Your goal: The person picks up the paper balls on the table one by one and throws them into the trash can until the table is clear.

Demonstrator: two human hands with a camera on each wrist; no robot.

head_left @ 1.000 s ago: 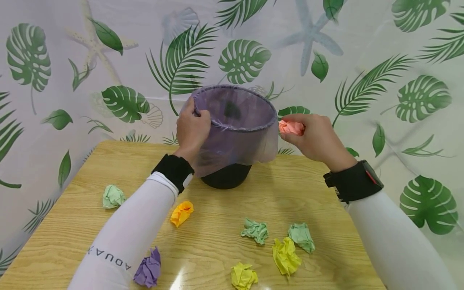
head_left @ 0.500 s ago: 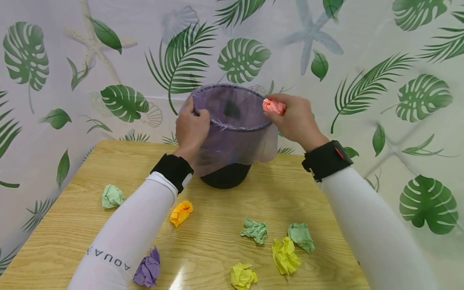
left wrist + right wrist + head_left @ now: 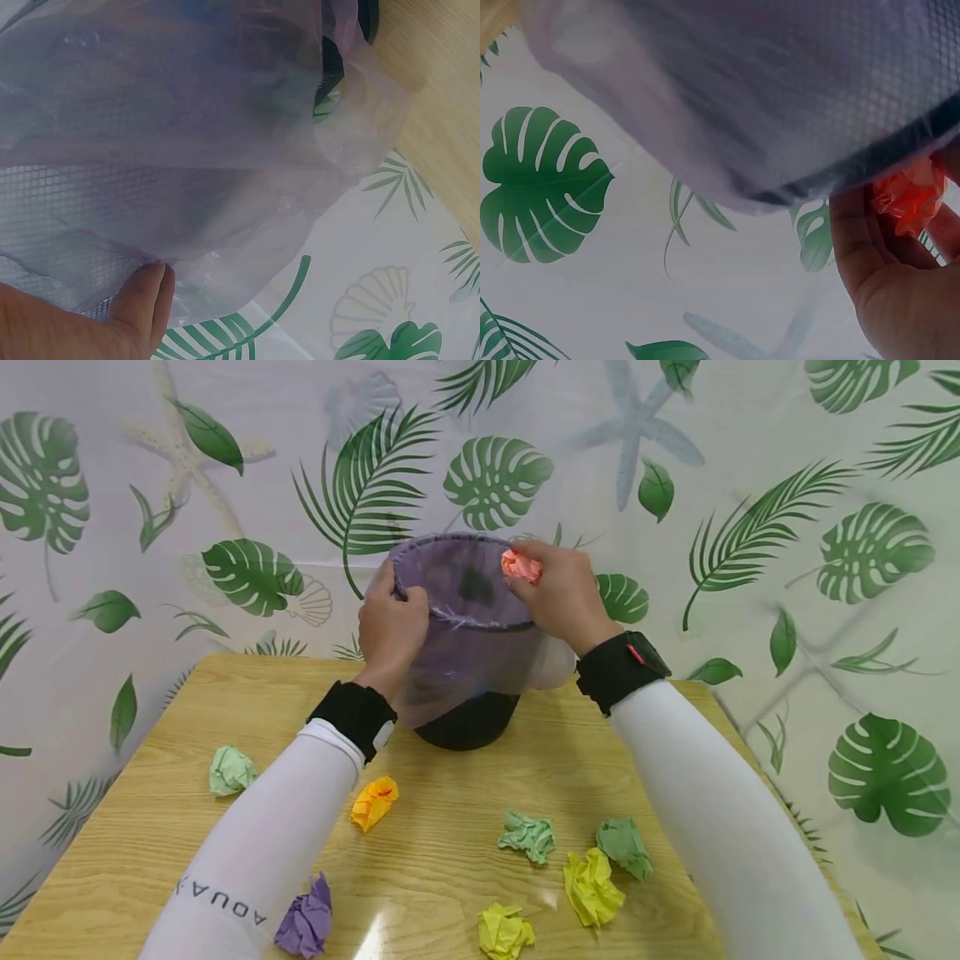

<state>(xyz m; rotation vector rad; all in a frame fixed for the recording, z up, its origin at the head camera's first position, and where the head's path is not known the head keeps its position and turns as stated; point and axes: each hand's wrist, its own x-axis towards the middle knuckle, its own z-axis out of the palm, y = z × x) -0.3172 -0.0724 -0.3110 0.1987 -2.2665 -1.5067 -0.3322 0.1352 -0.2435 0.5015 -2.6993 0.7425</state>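
Note:
A black mesh trash bin (image 3: 467, 727) stands at the table's far side, lined with a translucent purple trash bag (image 3: 472, 660) folded over its rim. My left hand (image 3: 393, 627) grips the rim's left side through the bag; in the left wrist view its fingers (image 3: 142, 300) press on the film. With thumb and fingers, my right hand (image 3: 562, 589) pinches a crumpled pink paper ball (image 3: 521, 567) over the right part of the bin's opening. In the right wrist view the paper ball (image 3: 911, 195) appears just beyond the rim, partly covered by fingers.
On the wooden table (image 3: 435, 877) lie crumpled paper balls: light green (image 3: 231, 771), orange (image 3: 374, 802), purple (image 3: 304, 917), two more green (image 3: 527, 836) ones, and two yellow (image 3: 592, 887) ones. A leaf-print curtain (image 3: 300, 460) hangs behind the table.
My right hand has carried the pink paper ball left and upward, from beside the bin to over its opening. The left hand keeps its grip on the rim.

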